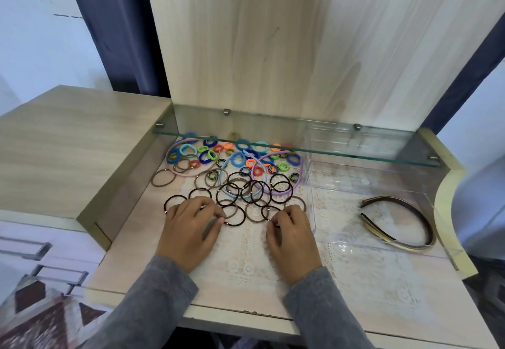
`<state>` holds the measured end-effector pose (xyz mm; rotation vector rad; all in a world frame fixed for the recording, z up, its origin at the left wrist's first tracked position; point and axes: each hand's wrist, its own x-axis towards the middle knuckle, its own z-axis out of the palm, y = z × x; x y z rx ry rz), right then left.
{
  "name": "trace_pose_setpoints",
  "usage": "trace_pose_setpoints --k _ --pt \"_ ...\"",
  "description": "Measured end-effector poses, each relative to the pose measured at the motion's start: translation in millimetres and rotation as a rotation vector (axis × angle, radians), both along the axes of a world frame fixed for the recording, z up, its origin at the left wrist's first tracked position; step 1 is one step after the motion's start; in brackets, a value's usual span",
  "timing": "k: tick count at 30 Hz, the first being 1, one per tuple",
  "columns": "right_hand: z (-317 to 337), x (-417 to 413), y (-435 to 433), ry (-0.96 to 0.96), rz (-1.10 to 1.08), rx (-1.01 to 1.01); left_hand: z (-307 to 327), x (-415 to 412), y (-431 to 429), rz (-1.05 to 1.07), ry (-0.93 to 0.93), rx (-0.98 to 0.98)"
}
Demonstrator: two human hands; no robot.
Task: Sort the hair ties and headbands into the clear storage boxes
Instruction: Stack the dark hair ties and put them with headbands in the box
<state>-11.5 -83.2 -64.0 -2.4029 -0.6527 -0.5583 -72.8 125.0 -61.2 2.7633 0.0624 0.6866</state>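
Several thin black and brown hair ties (pixel 254 191) lie spread on the desk. Behind them, partly under the glass shelf, sit several small colourful ties (pixel 247 157) and pastel headbands (pixel 278 178). My left hand (pixel 188 228) rests on the near black ties with its fingers curled; thumb and forefinger pinch a black hair tie (pixel 237 219). Beside it, my right hand (pixel 291 239) pinches another black tie (pixel 269 210) at its fingertips. To the right, a large clear box (pixel 314 212) holds dark and gold headbands (pixel 401 225).
A glass shelf (pixel 369 154) runs across the back, low over the colourful ties. A smaller clear box (pixel 310 168) stands under it at the right. A lace mat (pixel 246 261) covers the desk. A raised wooden ledge (pixel 68 143) borders the left.
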Motion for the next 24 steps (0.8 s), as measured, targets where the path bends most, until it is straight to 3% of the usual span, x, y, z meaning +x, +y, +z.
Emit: trace_pose_setpoints --k 8,16,24 --pt "-0.3 5.4 0.1 0.024 0.011 0.083 5.9 -1.2 -9.7 -0.114 -0.137 0.258" --pt "-3.9 3.0 1.3 0.048 0.035 0.078 10.6 -11.4 -13.3 -0.098 -0.069 0.012" --pt "-3.8 4.0 0.3 0.061 0.042 0.051 9.5 -12.1 -5.4 -0.034 0.003 0.029"
